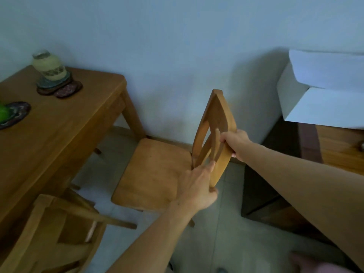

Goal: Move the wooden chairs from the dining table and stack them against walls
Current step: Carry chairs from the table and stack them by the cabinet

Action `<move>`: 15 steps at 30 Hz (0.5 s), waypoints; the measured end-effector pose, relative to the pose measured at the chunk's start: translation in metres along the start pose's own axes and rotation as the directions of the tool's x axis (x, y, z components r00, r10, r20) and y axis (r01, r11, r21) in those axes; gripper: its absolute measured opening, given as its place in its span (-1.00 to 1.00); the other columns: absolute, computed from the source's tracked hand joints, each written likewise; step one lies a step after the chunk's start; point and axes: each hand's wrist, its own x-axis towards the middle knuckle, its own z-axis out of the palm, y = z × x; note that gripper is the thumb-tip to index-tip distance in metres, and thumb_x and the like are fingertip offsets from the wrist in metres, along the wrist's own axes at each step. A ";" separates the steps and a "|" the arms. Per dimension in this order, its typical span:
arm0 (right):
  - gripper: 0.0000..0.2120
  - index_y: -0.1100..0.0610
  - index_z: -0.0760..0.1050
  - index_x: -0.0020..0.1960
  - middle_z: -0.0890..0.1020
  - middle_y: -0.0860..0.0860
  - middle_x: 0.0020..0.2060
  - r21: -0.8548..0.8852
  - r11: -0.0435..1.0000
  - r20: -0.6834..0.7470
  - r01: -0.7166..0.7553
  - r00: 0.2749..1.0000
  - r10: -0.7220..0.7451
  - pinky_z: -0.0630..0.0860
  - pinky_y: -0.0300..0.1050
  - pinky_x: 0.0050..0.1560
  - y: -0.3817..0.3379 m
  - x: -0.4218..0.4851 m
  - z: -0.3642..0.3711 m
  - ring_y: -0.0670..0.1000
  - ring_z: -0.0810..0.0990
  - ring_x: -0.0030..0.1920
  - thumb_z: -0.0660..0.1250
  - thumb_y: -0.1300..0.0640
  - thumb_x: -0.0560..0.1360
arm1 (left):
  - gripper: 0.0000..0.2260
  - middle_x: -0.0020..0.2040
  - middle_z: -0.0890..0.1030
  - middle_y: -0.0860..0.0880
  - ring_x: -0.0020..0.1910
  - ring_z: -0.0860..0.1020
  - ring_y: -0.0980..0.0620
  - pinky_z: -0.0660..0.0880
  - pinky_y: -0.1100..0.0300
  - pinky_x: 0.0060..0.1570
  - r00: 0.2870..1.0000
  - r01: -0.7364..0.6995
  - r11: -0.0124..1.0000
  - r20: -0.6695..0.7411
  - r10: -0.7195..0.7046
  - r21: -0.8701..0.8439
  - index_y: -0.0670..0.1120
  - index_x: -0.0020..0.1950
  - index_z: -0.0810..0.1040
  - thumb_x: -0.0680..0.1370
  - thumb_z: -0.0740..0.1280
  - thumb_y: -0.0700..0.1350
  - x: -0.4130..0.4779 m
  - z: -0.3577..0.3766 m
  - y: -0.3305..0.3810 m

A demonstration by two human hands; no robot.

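I have both hands wrapped around the backrest of the wooden chair point(155, 174), left hand point(197, 188) low, right hand point(235, 143) higher, just beside the table point(59, 134). It looks rigid and probably heavy, so the backrest rail suits lifting.

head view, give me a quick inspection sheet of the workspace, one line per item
surface: tiled floor; wooden table at left.
job's things: chair beside the table's corner, near the wall; second chair at lower left, blurred.
clutter: jar on coasters, green thing on a mat, all on the table.
grippers: left hand and right hand both grip the chair's backrest.
cables: nothing seen.
surroundings: white ledge and dark wooden cabinet at right.
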 end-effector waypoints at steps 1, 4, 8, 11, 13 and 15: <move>-0.77 0.20 0.40 0.07 0.50 0.10 -0.23 -0.009 1.000 -0.003 -0.001 1.000 0.001 0.42 -0.14 -0.41 0.003 0.000 -0.010 0.04 0.52 -0.28 0.30 0.32 0.43 | -0.38 0.18 0.58 -0.02 0.06 0.58 -0.07 0.38 0.17 -0.07 1.000 -0.005 1.000 -0.006 0.006 0.003 0.03 0.49 0.27 0.48 0.42 0.03 0.000 0.004 0.010; -0.75 0.18 0.37 0.09 0.49 0.10 -0.21 -0.019 1.000 -0.015 0.002 1.000 -0.003 0.41 -0.15 -0.39 0.011 -0.001 -0.039 0.04 0.51 -0.26 0.31 0.30 0.45 | -0.37 0.17 0.58 -0.02 0.05 0.57 -0.07 0.38 0.17 -0.05 1.000 -0.014 1.000 -0.023 0.014 0.000 0.02 0.50 0.26 0.47 0.41 0.04 0.002 0.016 0.037; -0.73 0.16 0.36 0.12 0.50 0.11 -0.17 0.000 1.000 -0.030 0.004 1.000 -0.004 0.44 -0.12 -0.35 0.020 -0.001 -0.073 0.06 0.53 -0.22 0.30 0.30 0.45 | -0.37 0.16 0.57 -0.02 0.04 0.59 -0.08 0.49 0.09 0.00 0.999 -0.028 0.999 -0.027 0.027 -0.023 0.02 0.48 0.25 0.47 0.41 0.06 0.004 0.032 0.070; -0.72 0.15 0.36 0.13 0.51 0.11 -0.16 0.005 1.000 -0.050 -0.005 0.999 0.006 0.44 -0.12 -0.35 0.029 -0.001 -0.097 0.06 0.54 -0.21 0.30 0.31 0.45 | -0.37 0.07 0.60 -0.03 -0.06 0.61 -0.08 0.44 0.13 -0.20 0.999 -0.039 0.999 -0.034 0.038 -0.025 0.03 0.46 0.25 0.46 0.42 0.10 0.003 0.044 0.093; -0.69 0.16 0.37 0.15 0.51 0.11 -0.15 -0.004 1.000 -0.067 -0.005 0.998 0.005 0.42 -0.12 -0.36 0.036 -0.001 -0.111 0.06 0.53 -0.21 0.31 0.30 0.43 | -0.38 0.03 0.61 -0.02 -0.11 0.62 -0.08 0.43 0.14 -0.26 0.998 -0.048 0.999 -0.037 0.048 -0.017 0.04 0.42 0.26 0.44 0.42 0.11 0.003 0.051 0.106; -0.66 0.16 0.38 0.18 0.51 0.11 -0.13 -0.006 1.000 -0.076 -0.011 0.997 0.010 0.41 -0.11 -0.37 0.041 0.000 -0.123 0.07 0.53 -0.19 0.31 0.30 0.43 | -0.39 0.03 0.62 -0.02 -0.11 0.64 -0.08 0.51 0.11 -0.24 0.998 -0.055 0.998 -0.032 0.055 -0.007 0.04 0.40 0.26 0.43 0.42 0.11 0.004 0.057 0.117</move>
